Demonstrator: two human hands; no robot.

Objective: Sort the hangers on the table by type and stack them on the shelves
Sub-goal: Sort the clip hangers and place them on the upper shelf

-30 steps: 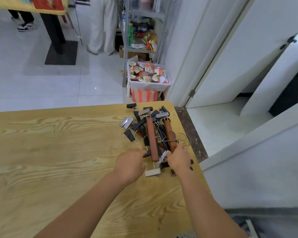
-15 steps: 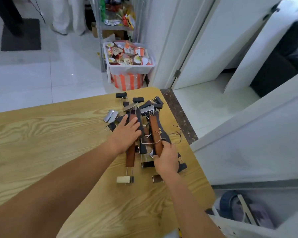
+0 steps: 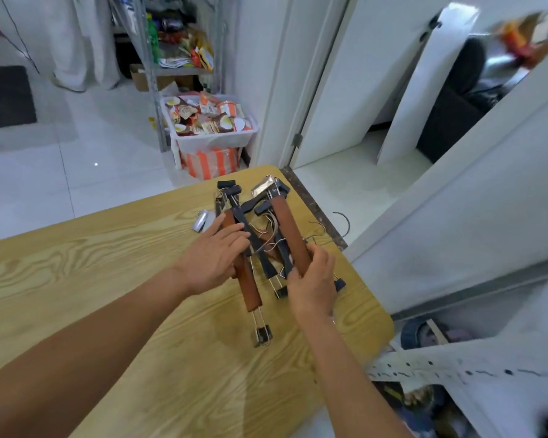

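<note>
- Here the hangers (image 3: 260, 229) lie in a tangled heap on the far right corner of the table (image 3: 108, 279). Brown wooden bars are mixed with black hangers (image 3: 239, 213), and wire hooks cross in the middle.
- The right hand (image 3: 312, 279) has its fingers curled round the near end of the right brown hanger (image 3: 290, 232). The bar slants away toward the far edge, where its far end sits among metal clips.
- The left hand (image 3: 215, 257) lies on the left brown hanger (image 3: 249, 289), fingers straight and a little spread, reaching over the bar onto a black one. I cannot tell whether the thumb hooks under the bar.
- That hanger's near end points toward the near side and carries a metal clip (image 3: 262, 335) on its wire.
- A loose silver clip (image 3: 201, 220) sits just left of the heap.
- One wire hook (image 3: 344, 221) juts past the right table edge.
- Beyond the far edge, a white bin (image 3: 212, 142) of snack packets stands on the pale floor, with a metal rack (image 3: 154, 74) behind it.
</note>
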